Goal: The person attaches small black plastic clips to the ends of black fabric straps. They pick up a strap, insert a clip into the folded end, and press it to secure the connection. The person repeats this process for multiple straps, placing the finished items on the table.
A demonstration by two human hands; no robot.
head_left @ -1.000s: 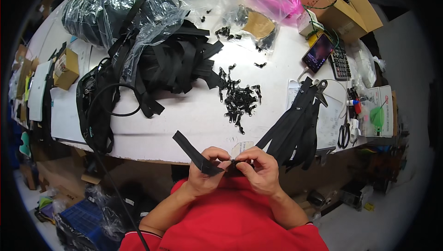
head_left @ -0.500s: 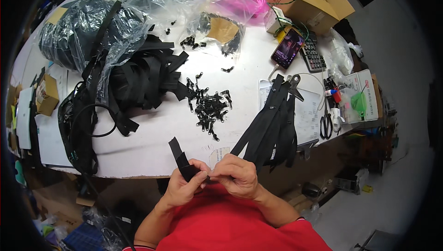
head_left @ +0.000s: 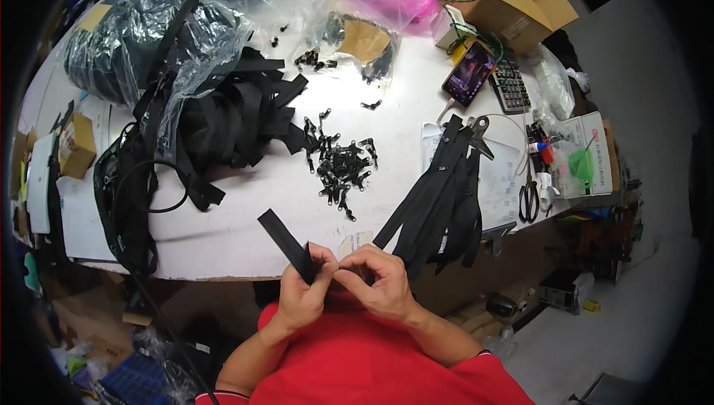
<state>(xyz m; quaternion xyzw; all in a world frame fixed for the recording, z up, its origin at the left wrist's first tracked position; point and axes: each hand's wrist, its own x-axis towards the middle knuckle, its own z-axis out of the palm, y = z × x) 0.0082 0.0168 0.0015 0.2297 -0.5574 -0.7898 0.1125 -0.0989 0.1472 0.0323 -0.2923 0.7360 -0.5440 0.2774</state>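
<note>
Our left hand (head_left: 301, 295) grips a black strip (head_left: 285, 243); beside it, our right hand's (head_left: 382, 286) grip we cannot tell.

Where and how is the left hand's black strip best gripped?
Likely by pinching the black strip at its flat free end, from the far left: that end juts clear beyond the left hand, which covers the lower part.

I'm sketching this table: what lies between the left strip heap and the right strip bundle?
In the head view, a pile of zipper pulls, then bare tabletop nearer the bundle.
</note>
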